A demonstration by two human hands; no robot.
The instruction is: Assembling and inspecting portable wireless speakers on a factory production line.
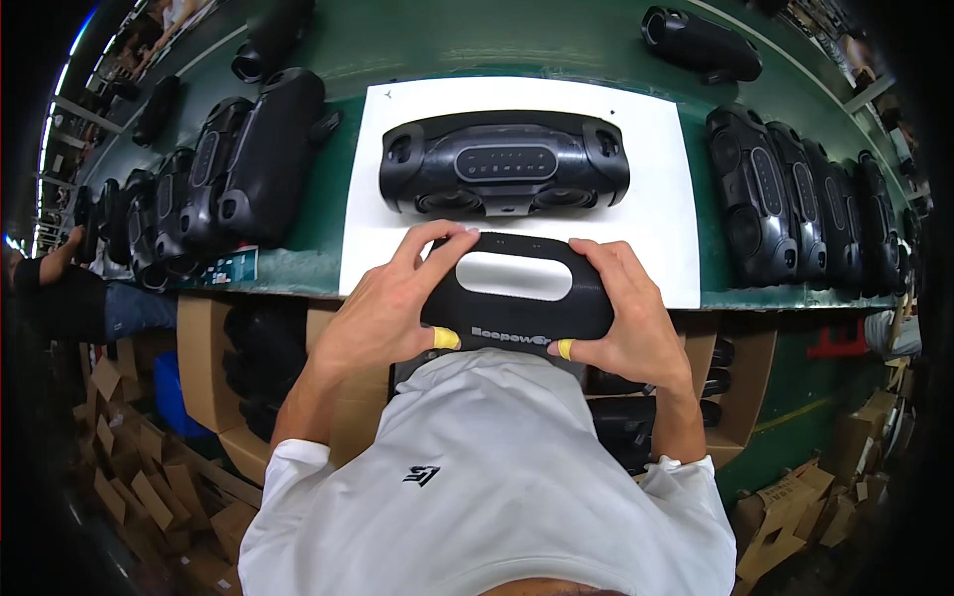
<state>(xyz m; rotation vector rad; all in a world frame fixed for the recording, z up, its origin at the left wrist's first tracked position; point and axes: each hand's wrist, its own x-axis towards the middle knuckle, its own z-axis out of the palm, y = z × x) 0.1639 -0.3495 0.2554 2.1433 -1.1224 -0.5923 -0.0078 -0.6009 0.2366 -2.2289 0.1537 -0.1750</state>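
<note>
Between my two hands is a black speaker grille cover (586,303) with a long rounded opening, held close to my body at the table's front edge. My left hand (393,303) grips its left end, fingers at the upper edge and a yellow-wrapped thumb at the lower edge. At its right end, my right hand (631,323) holds it the same way, with yellow wrapping on that thumb too. Beyond the cover a black portable speaker body (507,164), its oval button panel facing up, lies on a white sheet (661,228).
Black speakers line the green table (477,50) on the left (268,149) and right (750,189); another (701,45) lies at the back right. Cardboard boxes (204,368) with black parts stand below the edge. A co-worker's arm (60,256) shows at far left.
</note>
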